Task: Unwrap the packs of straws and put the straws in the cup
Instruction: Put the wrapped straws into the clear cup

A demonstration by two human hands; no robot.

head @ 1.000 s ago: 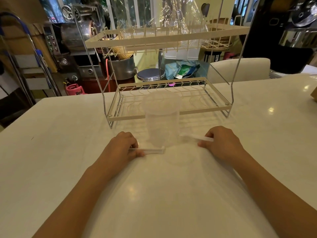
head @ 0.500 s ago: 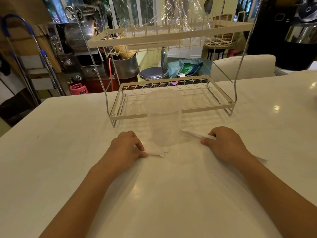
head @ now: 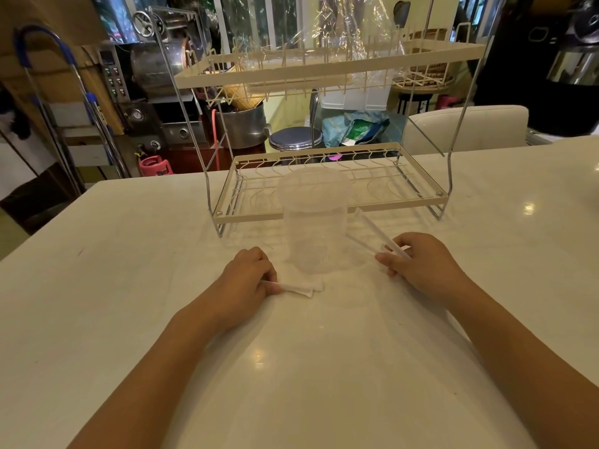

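A clear plastic cup (head: pixel 312 222) stands upright on the white table (head: pixel 129 286), just in front of the dish rack. Left of the cup, my left hand (head: pixel 246 280) grips a white wrapped pack of straws (head: pixel 299 288) lying flat on the table, its free end pointing right below the cup. To the right of the cup, my right hand (head: pixel 418 260) holds a second wrapped pack of straws (head: pixel 372 228). That pack is raised off the table and slants up and to the left, toward the cup's side.
A cream two-tier wire dish rack (head: pixel 327 212) stands right behind the cup, its metal posts on both sides. A white chair back (head: pixel 466 128) shows beyond the table's far edge. Stools, pots and machines crowd the floor behind.
My right hand has lifted its pack so the far end now tilts upward beside the cup. My left hand's pack has shifted slightly on the table.
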